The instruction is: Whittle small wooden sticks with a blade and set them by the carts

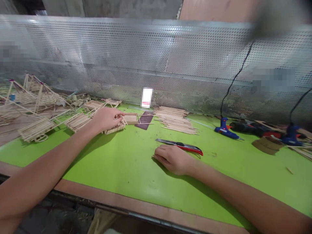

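Note:
My left hand (107, 117) reaches over the table's left half, its fingers curled round the top of a small model built of thin wooden sticks (115, 128). Part of that model is hidden beneath the hand. My right hand (173, 159) rests on the green tabletop with its fingers folded in; whatever they may hold is hidden. Just beyond its knuckles lies a red and black utility knife (192, 149), blade out and pointing left. Another stick frame (131, 119) sits right of my left hand, beside a dark flat sheet (145, 120).
Loose wooden sticks (175, 119) lie in a pile at the middle back. Blue glue guns (226, 130) with cords stand at the right, near a brown tape roll (266, 144). More stick models (37, 128) crowd the left. A perforated metal screen (136, 55) closes the back.

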Available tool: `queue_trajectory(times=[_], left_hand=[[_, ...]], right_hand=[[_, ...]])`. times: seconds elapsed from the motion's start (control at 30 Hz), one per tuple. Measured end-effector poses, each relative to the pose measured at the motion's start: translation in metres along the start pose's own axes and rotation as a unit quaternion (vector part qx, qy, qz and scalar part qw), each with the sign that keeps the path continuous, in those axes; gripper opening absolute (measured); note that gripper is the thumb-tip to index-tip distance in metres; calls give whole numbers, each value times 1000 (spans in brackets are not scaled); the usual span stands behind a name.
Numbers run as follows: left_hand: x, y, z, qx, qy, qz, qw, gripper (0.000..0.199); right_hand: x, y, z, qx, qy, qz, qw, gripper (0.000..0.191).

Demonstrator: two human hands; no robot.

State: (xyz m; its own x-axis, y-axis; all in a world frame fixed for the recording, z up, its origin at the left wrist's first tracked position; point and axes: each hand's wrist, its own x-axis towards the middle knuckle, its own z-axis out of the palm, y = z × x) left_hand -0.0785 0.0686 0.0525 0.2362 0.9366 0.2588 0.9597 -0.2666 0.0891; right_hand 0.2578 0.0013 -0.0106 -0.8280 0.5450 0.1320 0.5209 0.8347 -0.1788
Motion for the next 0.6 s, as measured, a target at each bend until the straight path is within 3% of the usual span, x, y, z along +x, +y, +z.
queue_trajectory(times=[0.2,0.33,0.4,0.47,0.6], left_hand=[[0,-7,3,7,44,29,999,38],[0,-9,15,-20,81,90,992,33],[-4,0,23,-38,93,131,986,34],[-12,16,32,-96,118,224,963,42],[-32,51,47,-109,62,307,943,32]], right_hand=[[0,2,3,-10,5,-5,1000,33],[1,0,2,-22,-2,3,1000,34],[1,-2,-1,-26,-11,10,1000,35],[1,-5,-4,-26,-20,16,999,35],[-7,-8,-8,-16,-14,9,1000,38]])
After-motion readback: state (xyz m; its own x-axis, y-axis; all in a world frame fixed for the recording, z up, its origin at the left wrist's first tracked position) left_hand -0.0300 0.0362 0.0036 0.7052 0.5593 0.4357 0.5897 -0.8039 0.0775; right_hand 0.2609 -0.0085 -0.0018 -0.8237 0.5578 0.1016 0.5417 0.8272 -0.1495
